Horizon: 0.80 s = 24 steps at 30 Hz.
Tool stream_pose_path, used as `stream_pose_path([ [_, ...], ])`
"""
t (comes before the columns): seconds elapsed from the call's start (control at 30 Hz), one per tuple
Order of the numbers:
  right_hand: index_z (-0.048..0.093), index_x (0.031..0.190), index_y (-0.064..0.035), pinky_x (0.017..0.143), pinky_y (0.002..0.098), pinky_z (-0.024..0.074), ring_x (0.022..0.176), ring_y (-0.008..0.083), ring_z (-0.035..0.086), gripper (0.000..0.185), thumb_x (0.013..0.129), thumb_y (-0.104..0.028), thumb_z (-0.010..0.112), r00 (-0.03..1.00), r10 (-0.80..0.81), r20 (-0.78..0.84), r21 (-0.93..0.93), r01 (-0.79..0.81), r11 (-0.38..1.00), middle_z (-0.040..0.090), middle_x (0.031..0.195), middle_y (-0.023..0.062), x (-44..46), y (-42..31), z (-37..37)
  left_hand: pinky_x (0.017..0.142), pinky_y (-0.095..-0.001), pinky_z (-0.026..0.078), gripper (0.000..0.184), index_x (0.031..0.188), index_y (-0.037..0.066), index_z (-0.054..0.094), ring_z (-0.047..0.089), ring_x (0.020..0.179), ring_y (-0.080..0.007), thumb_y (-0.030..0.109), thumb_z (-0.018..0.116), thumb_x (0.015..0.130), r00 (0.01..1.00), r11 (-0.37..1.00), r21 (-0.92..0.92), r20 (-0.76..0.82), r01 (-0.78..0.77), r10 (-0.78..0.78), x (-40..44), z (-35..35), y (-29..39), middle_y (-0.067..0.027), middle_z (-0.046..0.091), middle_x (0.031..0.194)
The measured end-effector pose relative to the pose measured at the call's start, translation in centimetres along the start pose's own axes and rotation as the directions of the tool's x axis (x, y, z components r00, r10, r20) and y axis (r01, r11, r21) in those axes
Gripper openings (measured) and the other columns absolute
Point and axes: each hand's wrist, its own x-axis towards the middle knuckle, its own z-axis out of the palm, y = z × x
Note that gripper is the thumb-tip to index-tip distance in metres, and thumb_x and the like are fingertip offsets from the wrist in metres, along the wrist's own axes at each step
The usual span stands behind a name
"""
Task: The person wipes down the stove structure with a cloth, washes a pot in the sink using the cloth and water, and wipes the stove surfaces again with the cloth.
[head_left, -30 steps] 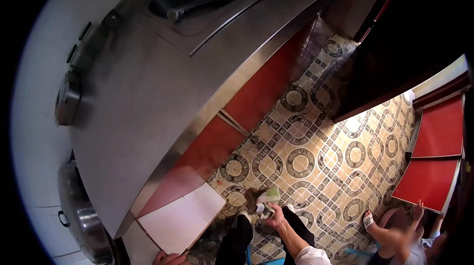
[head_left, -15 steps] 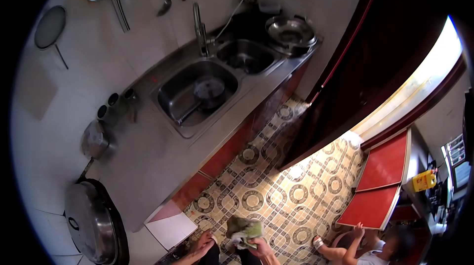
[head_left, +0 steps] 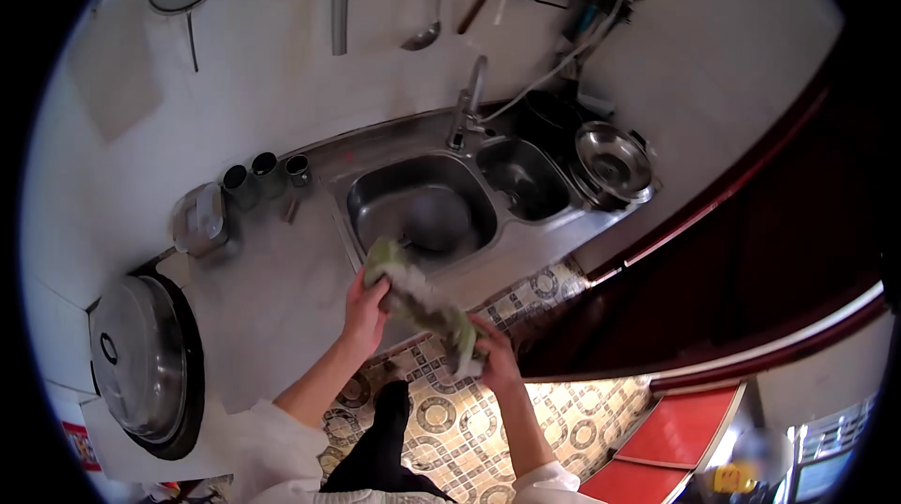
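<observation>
Clearly, one crumpled green-and-white cloth stretches between two bare hands, by the near edge of the grey steel bench. The left hand has its fingers curled tight round the upper end; the right hand has its fingers closed on the lower. Beyond are one two-basin metal sink and three dark-mouthed cylindrical cups.

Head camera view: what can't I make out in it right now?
All in the head view:
Cloth: blurred, so its folds are unclear.
Left hand: fingers partly hidden by the cloth.
Round thing in the larger sink basin: too blurred to identify.
Yellow container: blurred, label unreadable.
Big lid: hides whatever is beneath.
Skimmer: cut off by the top edge.
</observation>
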Motion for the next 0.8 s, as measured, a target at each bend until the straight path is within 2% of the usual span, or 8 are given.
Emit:
stream_pose_path([
  [0.07, 0.051, 0.117, 0.0003, 0.072, 0.0294, 0.0517, 0.089, 0.0205, 0.06, 0.042, 0.076, 0.001, 0.047, 0.996, -0.026, -0.084, 0.167, 0.04, 0.985, 0.059, 0.105, 0.0097, 5.3, -2.1, 0.2, 0.074, -0.032, 0.052, 0.034, 0.119, 0.008, 0.047, 0.06, 0.091, -0.0153, 0.005, 0.053, 0.085, 0.999, 0.998, -0.07, -0.045, 0.004, -0.007, 4.2, 2.1, 1.0, -0.0034, 0.058, 0.104],
  [0.17, 0.056, 0.104, -0.0048, 0.052, 0.0256, 0.0474, 0.069, 0.0173, 0.06, 0.021, 0.084, -0.009, 0.049, 0.84, -0.229, 0.492, 0.401, 0.016, 0.916, 0.061, 0.092, 0.0065, 13.5, -4.1, -2.6, 0.066, -0.0272, 0.049, 0.034, 0.113, 0.011, 0.048, 0.059, 0.084, -0.0113, 0.003, 0.055, 0.081, 1.0, 1.0, 0.01, -0.024, -0.014, 0.014, 10.8, 3.3, 1.4, -0.0005, 0.058, 0.099],
  [0.2, 0.056, 0.099, -0.0068, 0.047, 0.0242, 0.0425, 0.063, 0.0162, 0.057, 0.017, 0.087, -0.016, 0.049, 0.986, -0.067, 0.15, 0.418, -0.002, 0.908, 0.061, 0.088, 0.0056, 15.3, -5.8, -2.0, 0.065, -0.0258, 0.048, 0.033, 0.111, 0.012, 0.048, 0.058, 0.083, -0.0102, 0.002, 0.056, 0.08, 1.0, 0.998, 0.049, 0.007, -0.03, 0.03, 13.0, 3.4, 0.7, 0.0003, 0.058, 0.097],
  [0.23, 0.056, 0.095, -0.0087, 0.042, 0.0228, 0.0377, 0.057, 0.015, 0.055, 0.017, 0.091, -0.023, 0.049, 0.97, 0.119, -0.213, 0.441, -0.013, 0.898, 0.06, 0.084, 0.0046, 16.9, -7.8, -0.8, 0.063, -0.0246, 0.046, 0.032, 0.109, 0.01, 0.048, 0.057, 0.08, -0.0096, 0.001, 0.055, 0.079, 0.998, 0.996, 0.084, -0.042, -0.035, 0.038, 14.5, 4.6, 0.7, 0.0001, 0.057, 0.095],
  [0.53, 0.052, 0.11, -0.0051, 0.061, 0.0284, 0.0517, 0.075, 0.0214, 0.063, 0.029, 0.088, -0.025, 0.054, 0.945, 0.221, -0.242, 0.036, -0.218, 0.975, 0.06, 0.094, 0.0075, 32.1, -10.2, -6.0, 0.071, -0.0262, 0.045, 0.033, 0.108, 0.008, 0.049, 0.055, 0.082, -0.0105, 0.002, 0.057, 0.077, 0.988, 0.896, 0.436, -0.081, -0.084, 0.131, 29.9, 3.9, -7.3, -0.0029, 0.057, 0.092],
  [0.6, 0.052, 0.113, -0.004, 0.059, 0.0289, 0.0508, 0.076, 0.0207, 0.063, 0.032, 0.087, -0.023, 0.055, 0.904, 0.277, -0.325, -0.148, -0.338, 0.929, 0.06, 0.093, 0.0068, 34.8, -9.2, -6.6, 0.072, -0.0292, 0.046, 0.034, 0.109, 0.007, 0.051, 0.056, 0.082, -0.0135, 0.006, 0.06, 0.077, 0.947, 0.56, 0.765, -0.29, 0.318, -0.142, 30.6, 3.0, -9.4, -0.0065, 0.058, 0.093],
  [0.63, 0.05, 0.117, -0.0035, 0.062, 0.0295, 0.0497, 0.079, 0.0188, 0.062, 0.037, 0.086, -0.022, 0.056, 0.894, 0.304, -0.328, -0.237, -0.389, 0.89, 0.058, 0.099, 0.0066, 35.8, -8.4, -7.6, 0.076, -0.0337, 0.047, 0.035, 0.11, 0.008, 0.053, 0.059, 0.083, -0.0214, 0.008, 0.06, 0.076, 0.991, 0.27, 0.953, -0.13, 0.136, -0.04, 31.7, -1.0, -13.1, -0.0105, 0.06, 0.096],
  [0.8, 0.047, 0.127, -0.0123, 0.074, 0.0356, 0.0465, 0.093, 0.0154, 0.056, 0.041, 0.088, -0.025, 0.054, 0.931, 0.243, -0.272, -0.452, -0.347, 0.822, 0.054, 0.111, 0.0024, 41.4, -2.7, -10.7, 0.087, -0.0392, 0.045, 0.037, 0.113, 0.009, 0.054, 0.054, 0.102, -0.0324, 0.007, 0.058, 0.075, 0.989, -0.123, 0.983, 0.143, -0.138, 0.032, 32.9, 0.4, -15.7, -0.0143, 0.057, 0.112],
])
